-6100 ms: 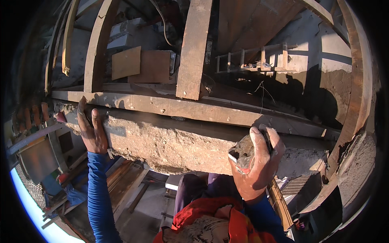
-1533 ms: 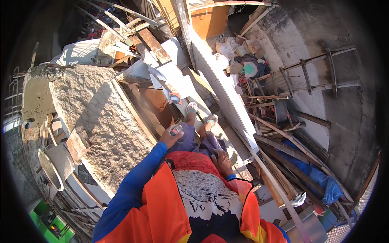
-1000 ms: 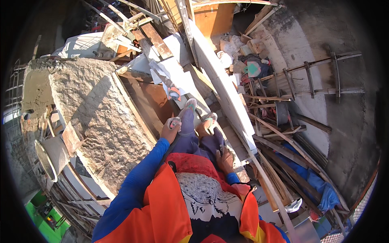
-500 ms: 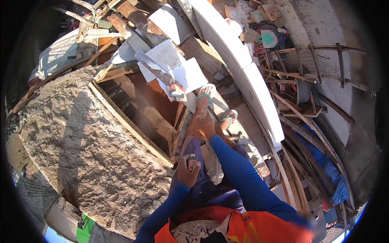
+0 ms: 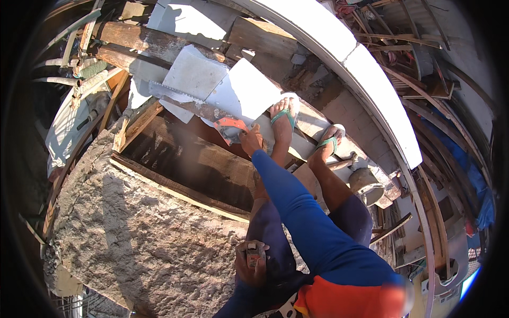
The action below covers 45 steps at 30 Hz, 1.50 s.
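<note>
Bent fingers of the right hand [image 5: 252,140] meet the rear end of the handsaw's orange handle [image 5: 229,122] — how tightly they close on it I cannot tell. Curled snugly around a small boxy tape measure, the left hand [image 5: 250,273] sits over the left thigh, well apart from the saw.

Largest of all is the rough concrete mass [image 5: 159,249], filling the lower left. Beyond the feet, a long white panel [image 5: 382,90] curves across the upper right. Along the concrete's edge runs an opening lined with timber boards [image 5: 201,161]. Past it lie white sheets [image 5: 193,74], overlapping and sunlit. Across them rests the handsaw [image 5: 207,110], its toothed blade stretching away to the left from the right hand, handle nearest the grip. Smallest is the tape measure [image 5: 255,256] — held upright in the left palm, its face partly exposed.
</note>
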Tool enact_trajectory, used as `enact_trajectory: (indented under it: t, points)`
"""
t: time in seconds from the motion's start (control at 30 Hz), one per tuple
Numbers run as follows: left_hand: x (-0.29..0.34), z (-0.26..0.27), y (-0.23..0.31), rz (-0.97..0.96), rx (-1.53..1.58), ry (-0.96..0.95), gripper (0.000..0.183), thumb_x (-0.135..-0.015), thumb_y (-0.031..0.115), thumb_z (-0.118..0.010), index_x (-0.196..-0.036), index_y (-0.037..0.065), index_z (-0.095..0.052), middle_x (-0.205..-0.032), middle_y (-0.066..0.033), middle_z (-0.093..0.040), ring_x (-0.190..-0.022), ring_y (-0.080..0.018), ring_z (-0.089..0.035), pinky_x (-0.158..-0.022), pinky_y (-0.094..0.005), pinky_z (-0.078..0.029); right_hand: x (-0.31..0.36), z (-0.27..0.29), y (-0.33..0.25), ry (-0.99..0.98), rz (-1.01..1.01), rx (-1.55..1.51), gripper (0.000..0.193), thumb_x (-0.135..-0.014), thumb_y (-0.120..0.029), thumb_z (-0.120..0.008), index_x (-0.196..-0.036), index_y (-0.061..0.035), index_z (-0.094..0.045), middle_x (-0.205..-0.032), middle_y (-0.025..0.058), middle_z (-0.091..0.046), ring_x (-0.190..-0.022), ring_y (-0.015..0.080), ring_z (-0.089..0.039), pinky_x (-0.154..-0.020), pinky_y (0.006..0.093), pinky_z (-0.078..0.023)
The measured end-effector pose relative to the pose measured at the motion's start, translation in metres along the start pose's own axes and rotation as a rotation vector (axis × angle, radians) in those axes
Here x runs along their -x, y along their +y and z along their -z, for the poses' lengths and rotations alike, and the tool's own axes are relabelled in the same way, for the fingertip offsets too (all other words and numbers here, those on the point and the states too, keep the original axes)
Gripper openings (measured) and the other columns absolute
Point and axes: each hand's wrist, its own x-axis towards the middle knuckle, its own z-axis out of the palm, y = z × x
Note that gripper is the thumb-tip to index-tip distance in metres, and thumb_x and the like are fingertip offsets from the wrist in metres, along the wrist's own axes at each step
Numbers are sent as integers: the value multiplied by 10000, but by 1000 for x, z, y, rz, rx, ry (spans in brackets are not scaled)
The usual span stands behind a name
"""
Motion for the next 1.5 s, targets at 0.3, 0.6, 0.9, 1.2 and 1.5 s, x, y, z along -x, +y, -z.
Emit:
enact_trajectory:
  t: [0.3, 0.6, 0.9, 1.2, 1.5]
  points:
    - [-2, -8, 17, 1, -259, -209, 506, -969, 431, -581, -1250, 17, -500, -1048, -132, -633, -910, -211, -680, -692, -310, -571, 101, 149, -90, -89, 538, -108, 697, -946, -182, -662, -1517, 23, -319, -884, 273, -674, -854, 442, -666, -763, 529, -523]
    - [-4, -45, 43, -300, -875, -355, 513, -959, 313, -696, -1311, -2, -495, -1113, -148, -625, -1027, -257, -652, -878, -383, -540, 283, 403, -26, 38, 316, -75, 712, -946, -189, -667, -1523, 45, -321, -892, 298, -684, -857, 467, -676, -750, 534, -547]
    - [53, -163, 79, -526, -1152, -867, 603, -779, 242, -880, -1237, -7, -576, -1130, -196, -647, -1021, -352, -665, -906, -423, -535, 460, 437, 92, 559, -215, -384, 779, -944, -137, -667, -1589, -8, -250, -807, 291, -664, -741, 481, -650, -700, 521, -507]
    - [94, -205, 11, -877, -1373, -1633, 789, -743, 193, -886, -1382, 3, -463, -1270, -225, -546, -1165, -421, -556, -1019, -478, -466, 512, 326, 113, 921, -497, -1027, 609, -1008, -170, -627, -1531, 24, -383, -1436, 273, -556, -1356, 366, -540, -1098, 404, -445]
    - [82, -220, -74, -851, -1488, -2107, 1008, -706, 10, -790, -1559, 25, -253, -1380, -258, -500, -1220, -462, -501, -1088, -504, -412, 454, 232, 126, 1231, -556, -1654, 555, -953, -82, -707, -1454, 23, -494, -1452, 161, -563, -1363, 238, -518, -1145, 350, -404]
